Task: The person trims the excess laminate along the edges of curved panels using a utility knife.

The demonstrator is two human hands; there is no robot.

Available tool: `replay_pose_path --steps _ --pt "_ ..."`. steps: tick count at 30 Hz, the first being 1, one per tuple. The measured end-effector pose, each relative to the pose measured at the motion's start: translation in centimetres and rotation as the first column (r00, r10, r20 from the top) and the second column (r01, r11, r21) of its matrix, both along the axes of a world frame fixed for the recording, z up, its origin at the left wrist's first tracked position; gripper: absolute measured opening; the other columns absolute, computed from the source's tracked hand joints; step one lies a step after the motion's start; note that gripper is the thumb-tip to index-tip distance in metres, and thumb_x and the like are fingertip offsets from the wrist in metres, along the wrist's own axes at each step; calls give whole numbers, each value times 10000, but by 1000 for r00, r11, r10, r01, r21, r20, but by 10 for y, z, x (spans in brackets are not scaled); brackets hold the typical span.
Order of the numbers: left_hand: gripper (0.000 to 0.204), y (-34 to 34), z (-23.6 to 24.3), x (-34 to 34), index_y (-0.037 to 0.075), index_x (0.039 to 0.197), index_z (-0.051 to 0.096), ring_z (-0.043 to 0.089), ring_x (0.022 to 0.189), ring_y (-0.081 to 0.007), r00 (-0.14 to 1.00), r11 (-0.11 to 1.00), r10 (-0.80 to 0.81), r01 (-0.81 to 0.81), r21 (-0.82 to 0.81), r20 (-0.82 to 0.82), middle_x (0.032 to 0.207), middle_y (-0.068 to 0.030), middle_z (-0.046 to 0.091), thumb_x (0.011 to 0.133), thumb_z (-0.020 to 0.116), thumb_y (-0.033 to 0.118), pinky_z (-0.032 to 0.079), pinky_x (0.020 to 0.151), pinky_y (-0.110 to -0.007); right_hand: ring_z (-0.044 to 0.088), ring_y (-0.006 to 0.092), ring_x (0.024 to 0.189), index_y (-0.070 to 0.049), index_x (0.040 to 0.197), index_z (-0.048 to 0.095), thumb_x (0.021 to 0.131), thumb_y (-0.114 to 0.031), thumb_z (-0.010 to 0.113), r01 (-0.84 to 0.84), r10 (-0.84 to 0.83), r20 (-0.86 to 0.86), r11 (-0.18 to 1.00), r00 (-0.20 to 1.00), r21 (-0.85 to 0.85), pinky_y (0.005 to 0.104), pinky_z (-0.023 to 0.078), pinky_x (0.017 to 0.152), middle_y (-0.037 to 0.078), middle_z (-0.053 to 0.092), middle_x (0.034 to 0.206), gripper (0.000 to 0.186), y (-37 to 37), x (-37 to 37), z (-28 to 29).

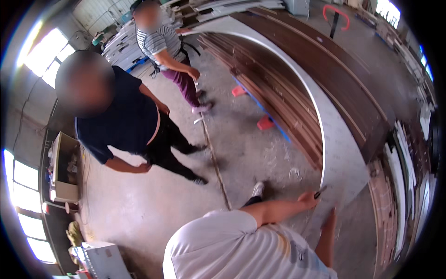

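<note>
Looking down in the head view, we find our left hand point(307, 200) at lower centre, fingers closed round a small dark tool point(320, 192) whose tip points up-right, touching the inner edge of the pale curved panel point(341, 153). Our right hand point(331, 217) lies flat on that panel, fingers together and stretched upward; our forearm hides the palm. We cannot make out the tool's kind. Two people stand at the upper left.

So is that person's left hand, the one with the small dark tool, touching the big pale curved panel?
Touching: the head view shows the left hand resting on the pale curved panel's inner edge, with no gap visible.
</note>
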State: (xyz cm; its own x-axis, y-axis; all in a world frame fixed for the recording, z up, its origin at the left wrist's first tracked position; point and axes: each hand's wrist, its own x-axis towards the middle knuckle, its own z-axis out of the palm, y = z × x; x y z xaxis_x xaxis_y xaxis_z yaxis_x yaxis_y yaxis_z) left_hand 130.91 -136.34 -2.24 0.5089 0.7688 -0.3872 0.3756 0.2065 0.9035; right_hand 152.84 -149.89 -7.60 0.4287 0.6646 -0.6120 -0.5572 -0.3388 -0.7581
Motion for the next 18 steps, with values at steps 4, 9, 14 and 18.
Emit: replay_pose_path --steps 4,9,14,18 --pt "336 61 -1 -3 61 933 686 712 834 -356 996 997 -77 77 7 -40 835 -163 717 867 708 390 535 782 -498 572 338 1303 -57 1539 462 1050 -493 549 19 -19 15 1000 1000 -19 513 469 1072 129 578 1453 660 -6 -13 4" --pt "241 89 9 3 61 968 668 680 564 -200 998 999 -35 36 -12 42 648 -76 671 906 720 287 554 604 -391 574 342 1304 -73 1544 456 1054 -460 549 90 -91 -42 996 995 -23 516 474 1078 132 577 1459 631 -14 -25 21" --pt "292 83 0 14 58 986 675 716 692 -295 999 993 -42 43 110 -9 725 -117 701 898 710 335 571 711 -449 556 335 1321 -55 1540 455 1053 -454 555 183 -178 61 979 982 -87 504 453 1107 150 567 1470 637 -21 -32 35" --pt "344 105 0 19 86 1024 731 724 932 -383 987 985 73 -49 166 -140 953 -190 743 875 675 391 568 836 -499 550 320 1320 -28 1544 437 1047 -441 583 88 -92 -24 989 995 -121 488 440 1122 132 555 1482 663 -11 -25 34"
